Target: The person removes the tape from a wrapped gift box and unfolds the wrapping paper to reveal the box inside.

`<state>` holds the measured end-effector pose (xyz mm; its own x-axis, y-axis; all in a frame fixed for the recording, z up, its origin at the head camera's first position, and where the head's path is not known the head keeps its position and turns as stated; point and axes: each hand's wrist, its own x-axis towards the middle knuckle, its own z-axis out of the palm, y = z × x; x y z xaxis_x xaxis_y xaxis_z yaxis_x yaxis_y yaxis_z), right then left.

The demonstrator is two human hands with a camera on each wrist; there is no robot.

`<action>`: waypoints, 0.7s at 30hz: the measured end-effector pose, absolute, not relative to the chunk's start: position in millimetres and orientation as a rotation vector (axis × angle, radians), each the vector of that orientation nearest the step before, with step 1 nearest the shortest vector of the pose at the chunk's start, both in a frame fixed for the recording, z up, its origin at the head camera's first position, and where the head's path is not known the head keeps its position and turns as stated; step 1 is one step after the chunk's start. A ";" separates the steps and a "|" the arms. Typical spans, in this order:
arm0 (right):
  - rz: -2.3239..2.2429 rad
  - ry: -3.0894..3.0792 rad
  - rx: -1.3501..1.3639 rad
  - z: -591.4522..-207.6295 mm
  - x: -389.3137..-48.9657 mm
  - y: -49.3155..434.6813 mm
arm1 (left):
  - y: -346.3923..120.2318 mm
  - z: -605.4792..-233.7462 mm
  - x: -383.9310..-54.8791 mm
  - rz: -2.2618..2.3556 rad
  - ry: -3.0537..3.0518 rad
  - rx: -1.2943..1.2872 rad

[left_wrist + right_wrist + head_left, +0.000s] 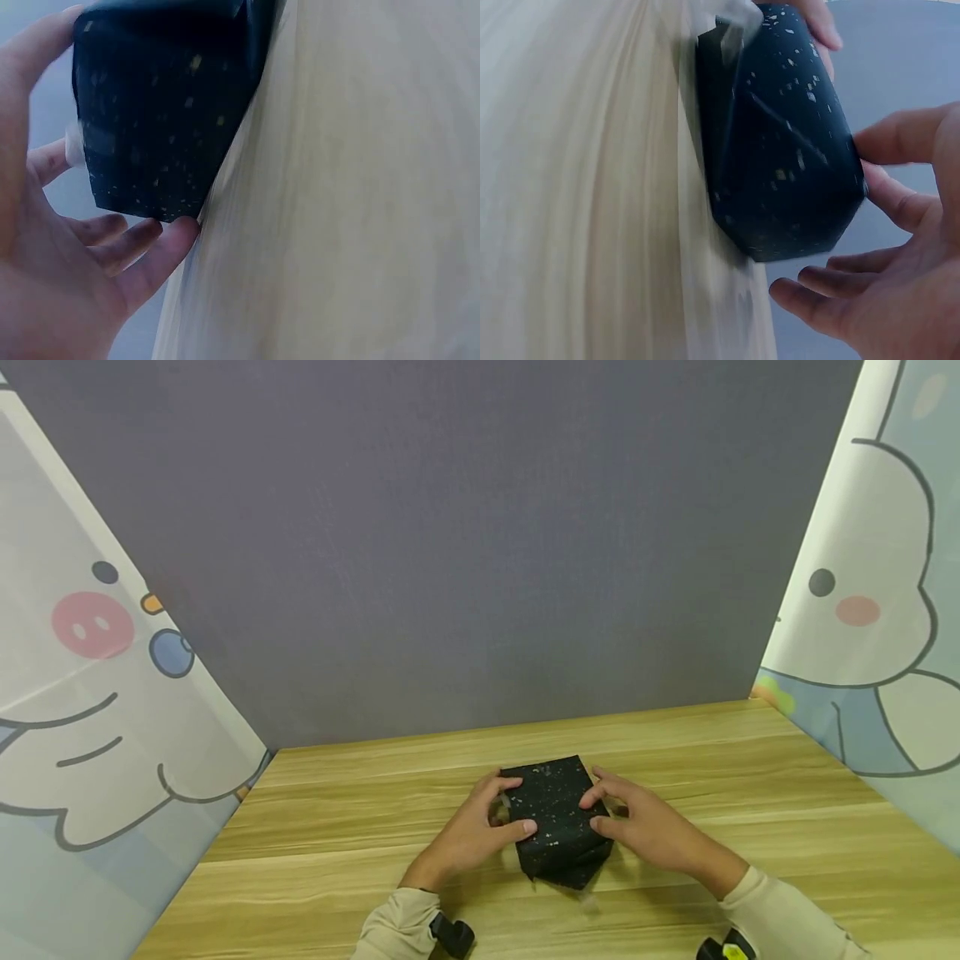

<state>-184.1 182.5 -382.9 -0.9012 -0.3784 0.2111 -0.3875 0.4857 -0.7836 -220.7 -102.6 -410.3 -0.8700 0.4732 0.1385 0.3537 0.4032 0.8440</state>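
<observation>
A small box-shaped packet in black paper with pale and gold flecks [553, 806] sits on the wooden table, its paper folded to a point at the near side. My left hand [480, 831] holds its left side, the thumb lying on the top near the edge and the index finger at the far left corner. On the right side my right hand [648, 822] grips the edge with thumb and index finger, while its other fingers stay off the paper in the right wrist view. A whitish translucent bit [73, 145] shows beside a left finger; what it is I cannot tell.
The wood-grain table [360, 827] runs back to a grey upright panel [480, 543]. Cartoon-printed sheets stand at the left [82, 710] and right [885, 635]. Dark bands with small devices [452, 935] sit at both wrists.
</observation>
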 end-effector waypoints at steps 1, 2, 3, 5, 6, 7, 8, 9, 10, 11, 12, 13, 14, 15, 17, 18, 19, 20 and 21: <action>1.426 -2.698 0.679 -383.9 -185.1 183.3 | -103.3 -410.5 -220.8 1.480 2.524 0.752; 1.413 -2.698 0.661 -384.8 -186.4 184.7 | -103.6 -410.4 -220.9 1.488 2.523 0.761; 1.408 -2.697 0.649 -385.9 -187.7 186.2 | -104.0 -410.2 -221.0 1.492 2.527 0.773; 1.410 -2.694 0.621 -387.3 -190.2 188.9 | -104.9 -410.1 -221.4 1.493 2.545 0.804; 1.417 -2.691 0.607 -387.7 -191.1 190.1 | -105.3 -410.0 -221.6 1.492 2.556 0.819; 1.413 -2.686 0.600 -388.0 -192.0 191.2 | -105.7 -409.9 -221.7 1.493 2.559 0.828; 1.411 -2.682 0.592 -388.2 -192.7 192.1 | -106.0 -409.8 -221.7 1.494 2.564 0.834; 1.409 -2.679 0.575 -388.3 -193.2 192.8 | -106.2 -409.9 -221.8 1.496 2.569 0.836; 1.407 -2.673 0.562 -388.3 -193.5 193.4 | -106.4 -410.1 -221.9 1.498 2.574 0.836; 1.398 -2.667 0.549 -388.4 -193.9 193.8 | -106.4 -410.1 -222.2 1.502 2.579 0.842; 1.385 -2.658 0.536 -388.5 -194.2 194.1 | -106.5 -409.9 -222.2 1.502 2.587 0.839; 1.371 -2.650 0.519 -388.7 -194.7 194.4 | -106.4 -409.7 -222.5 1.502 2.597 0.842; 1.364 -2.645 0.494 -388.8 -194.8 194.6 | -106.4 -409.7 -222.8 1.505 2.607 0.846; 1.357 -2.639 0.465 -389.0 -195.0 194.6 | -106.4 -409.3 -222.9 1.508 2.616 0.850; 1.347 -2.624 0.413 -389.6 -195.2 194.8 | -106.3 -408.2 -222.9 1.516 2.629 0.855; 1.342 -2.619 0.386 -389.8 -195.1 194.9 | -106.3 -407.7 -222.8 1.520 2.633 0.852; 1.338 -2.616 0.360 -389.6 -194.8 194.8 | -106.2 -407.2 -222.6 1.525 2.632 0.854; 1.337 -2.616 0.339 -389.3 -194.5 194.9 | -106.2 -406.6 -222.1 1.529 2.628 0.853; 1.334 -2.618 0.315 -388.8 -194.3 195.1 | -105.4 -404.0 -220.1 1.534 2.626 0.848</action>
<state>-194.3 195.1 -388.8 -0.9601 -0.1033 0.2598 -0.2710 0.5732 -0.7734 -220.1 -105.4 -404.0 -0.8555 0.4395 0.2739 0.4545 0.3836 0.8039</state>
